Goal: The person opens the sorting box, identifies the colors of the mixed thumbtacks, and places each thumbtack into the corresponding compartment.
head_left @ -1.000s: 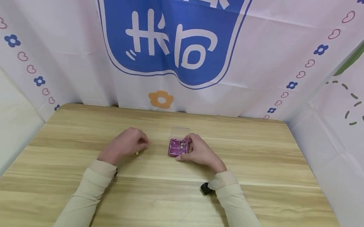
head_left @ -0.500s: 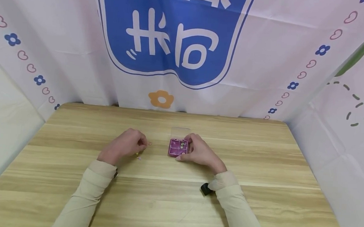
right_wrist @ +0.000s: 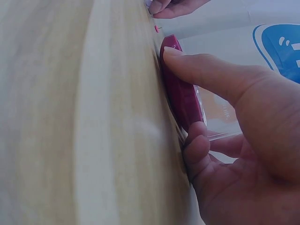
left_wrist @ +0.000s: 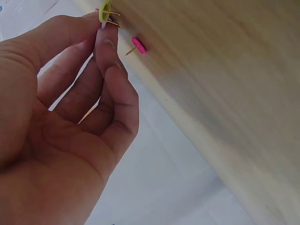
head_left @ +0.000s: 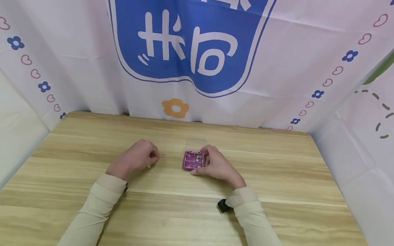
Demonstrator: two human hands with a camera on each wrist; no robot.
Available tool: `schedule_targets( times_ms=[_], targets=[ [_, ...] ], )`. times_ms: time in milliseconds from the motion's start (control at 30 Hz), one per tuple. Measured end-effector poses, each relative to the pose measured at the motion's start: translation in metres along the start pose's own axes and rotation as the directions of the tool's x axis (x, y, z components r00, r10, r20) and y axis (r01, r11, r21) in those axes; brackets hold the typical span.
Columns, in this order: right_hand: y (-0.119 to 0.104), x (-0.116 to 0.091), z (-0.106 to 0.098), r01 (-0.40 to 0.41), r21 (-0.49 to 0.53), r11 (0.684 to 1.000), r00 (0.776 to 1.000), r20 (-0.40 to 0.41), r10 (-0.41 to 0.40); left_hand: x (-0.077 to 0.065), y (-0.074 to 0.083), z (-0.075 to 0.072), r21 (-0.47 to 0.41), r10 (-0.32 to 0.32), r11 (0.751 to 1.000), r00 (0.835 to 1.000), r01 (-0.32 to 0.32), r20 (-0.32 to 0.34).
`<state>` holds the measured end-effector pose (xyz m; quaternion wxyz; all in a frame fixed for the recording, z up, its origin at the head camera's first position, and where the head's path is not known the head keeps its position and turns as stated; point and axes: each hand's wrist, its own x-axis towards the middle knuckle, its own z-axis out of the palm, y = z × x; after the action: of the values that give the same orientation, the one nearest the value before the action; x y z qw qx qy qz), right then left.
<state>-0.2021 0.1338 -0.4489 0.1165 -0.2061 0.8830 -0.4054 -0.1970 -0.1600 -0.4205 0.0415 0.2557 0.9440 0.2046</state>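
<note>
In the head view my right hand grips the right side of a small purple pill box, thumb at the front and fingers at the back. Its clear lid stands open behind it, and a few small pieces lie in its right compartments. The left hand is low over the table, thumb and index fingertips together. A pink thumbtack rests point up just beyond them. A yellow-green thumbtack and a lilac thumbtack lie near the thumb. The yellow-green one covers the fingertips in the left wrist view; I cannot tell whether they hold anything.
The wooden table reaches back to a white printed curtain with a blue emblem. White cloth also hangs at both sides. A black wrist camera is under the right cuff.
The left fingertips have drawn back slightly to the left, so the pink thumbtack now shows apart from them. My right hand and the pill box stay in place.
</note>
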Motion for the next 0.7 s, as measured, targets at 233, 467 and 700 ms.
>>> schedule_targets(
  times_ms=[233, 467, 700],
  targets=[
    [0.000, -0.001, 0.001, -0.005, 0.001, 1.000, 1.000, -0.003, 0.005, 0.000, 0.002, -0.001, 0.006, 0.007, 1.000, 1.000, -0.007, 0.003],
    [0.001, -0.001, 0.001, -0.006, 0.007, 1.000, 1.000, -0.001, 0.006, 0.000, 0.004, -0.002, -0.005, 0.004, 1.000, 1.000, -0.004, -0.020],
    [0.000, 0.000, 0.001, -0.005, 0.011, 1.000, 1.000, 0.003, 0.004, 0.001, 0.011, -0.007, -0.016, -0.008, 1.000, 0.999, 0.007, -0.031]
  ],
)
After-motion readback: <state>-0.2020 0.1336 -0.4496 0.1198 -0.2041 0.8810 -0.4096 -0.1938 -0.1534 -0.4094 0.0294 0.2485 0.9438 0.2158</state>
